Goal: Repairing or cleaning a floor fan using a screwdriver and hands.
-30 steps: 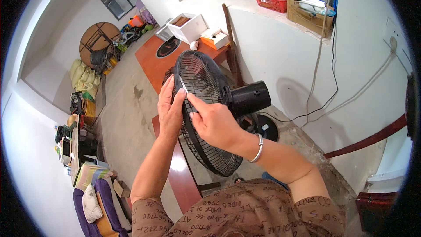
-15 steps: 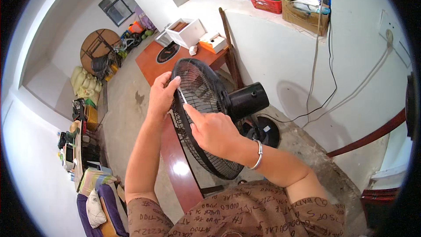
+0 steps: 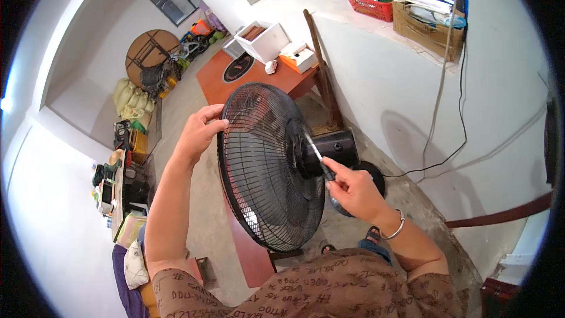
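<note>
A black fan [image 3: 259,171] with a wire cage stands in front of me, its motor housing [image 3: 335,148] at the right and round base [image 3: 371,176] low behind it. My left hand [image 3: 200,132] grips the cage's upper left rim, fingers curled over it. My right hand [image 3: 356,191] is closed around a screwdriver [image 3: 316,154] with a long pale shaft, whose tip lies near the cage's back beside the motor housing. Its handle is mostly hidden by my fingers.
A reddish bench [image 3: 247,259] lies below the fan. Behind stands a wooden table [image 3: 215,79] with boxes. At the right are the wall [image 3: 412,94], hanging cords [image 3: 462,118], and a sill with a red basket [image 3: 371,9]. Cluttered furniture [image 3: 126,259] lines the left.
My right hand and the screwdriver have moved right, from the cage rim toward the motor housing. My left hand has moved left on the rim, and the cage now faces me more broadly.
</note>
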`<state>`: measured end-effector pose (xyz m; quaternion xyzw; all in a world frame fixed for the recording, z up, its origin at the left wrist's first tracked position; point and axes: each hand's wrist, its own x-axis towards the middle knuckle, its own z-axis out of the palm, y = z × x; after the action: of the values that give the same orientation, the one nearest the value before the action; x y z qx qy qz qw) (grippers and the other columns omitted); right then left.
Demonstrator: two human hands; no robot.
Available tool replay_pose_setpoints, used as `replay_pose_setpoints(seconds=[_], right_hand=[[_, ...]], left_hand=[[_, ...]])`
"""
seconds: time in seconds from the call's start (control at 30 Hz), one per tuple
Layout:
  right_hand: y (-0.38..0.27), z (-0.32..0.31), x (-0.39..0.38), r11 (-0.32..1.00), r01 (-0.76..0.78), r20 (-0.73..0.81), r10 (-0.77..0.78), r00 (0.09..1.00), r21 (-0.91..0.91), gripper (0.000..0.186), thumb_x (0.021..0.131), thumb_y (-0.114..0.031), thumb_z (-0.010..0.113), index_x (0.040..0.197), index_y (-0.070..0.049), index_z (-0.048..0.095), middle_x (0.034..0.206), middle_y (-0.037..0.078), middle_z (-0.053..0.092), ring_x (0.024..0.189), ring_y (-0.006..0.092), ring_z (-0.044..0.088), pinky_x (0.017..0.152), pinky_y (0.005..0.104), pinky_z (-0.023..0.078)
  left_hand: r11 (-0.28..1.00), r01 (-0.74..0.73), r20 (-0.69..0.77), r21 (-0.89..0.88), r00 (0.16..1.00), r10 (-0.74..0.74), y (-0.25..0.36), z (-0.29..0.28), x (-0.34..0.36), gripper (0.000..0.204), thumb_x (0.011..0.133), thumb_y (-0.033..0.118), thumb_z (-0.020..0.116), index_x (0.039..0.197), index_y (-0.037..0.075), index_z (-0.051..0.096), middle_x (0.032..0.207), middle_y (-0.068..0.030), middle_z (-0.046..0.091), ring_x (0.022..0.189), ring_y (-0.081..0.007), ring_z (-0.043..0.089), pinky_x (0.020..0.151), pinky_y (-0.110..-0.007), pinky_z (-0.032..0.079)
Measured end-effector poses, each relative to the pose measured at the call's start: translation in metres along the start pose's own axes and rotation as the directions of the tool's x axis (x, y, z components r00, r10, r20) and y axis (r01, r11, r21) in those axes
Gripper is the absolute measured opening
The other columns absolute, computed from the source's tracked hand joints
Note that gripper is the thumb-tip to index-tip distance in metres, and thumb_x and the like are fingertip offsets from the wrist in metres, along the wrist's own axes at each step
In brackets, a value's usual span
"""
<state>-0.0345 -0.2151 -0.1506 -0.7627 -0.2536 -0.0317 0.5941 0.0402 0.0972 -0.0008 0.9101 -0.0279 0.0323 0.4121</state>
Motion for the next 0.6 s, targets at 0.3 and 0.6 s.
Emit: replay_pose_setpoints(seconds=[0.3, 0.6], right_hand=[[0.047, -0.031, 0.021, 1.000, 0.008, -0.103, -0.007, 0.995, 0.011, 0.046, 0.085, -0.009, 0.064, 0.130, -0.005, 0.055, 0.067, 0.017, 0.059, 0.054, 0.0274, 0.059, 0.054, 0.0369, 0.047], [0.096, -0.032, 0.051, 0.999, 0.023, -0.238, -0.012, 0.971, 0.046, 0.042, 0.087, -0.004, 0.061, 0.128, -0.005, 0.057, 0.064, 0.014, 0.056, 0.052, 0.0220, 0.056, 0.054, 0.0328, 0.047]], left_hand=[[0.938, 0.312, -0.086, -0.149, 0.941, -0.326, -0.004, 0.004, 0.016, 0.030, 0.097, 0.024, 0.057, 0.116, 0.002, 0.062, 0.105, -0.0014, 0.065, 0.094, -0.0096, 0.058, 0.084, -0.026, 0.047], [0.921, 0.328, -0.106, -0.209, 0.929, -0.355, 0.002, 0.025, 0.009, 0.049, 0.102, 0.042, 0.040, 0.135, 0.006, 0.047, 0.117, -0.0010, 0.057, 0.104, -0.0088, 0.052, 0.088, -0.027, 0.045]])
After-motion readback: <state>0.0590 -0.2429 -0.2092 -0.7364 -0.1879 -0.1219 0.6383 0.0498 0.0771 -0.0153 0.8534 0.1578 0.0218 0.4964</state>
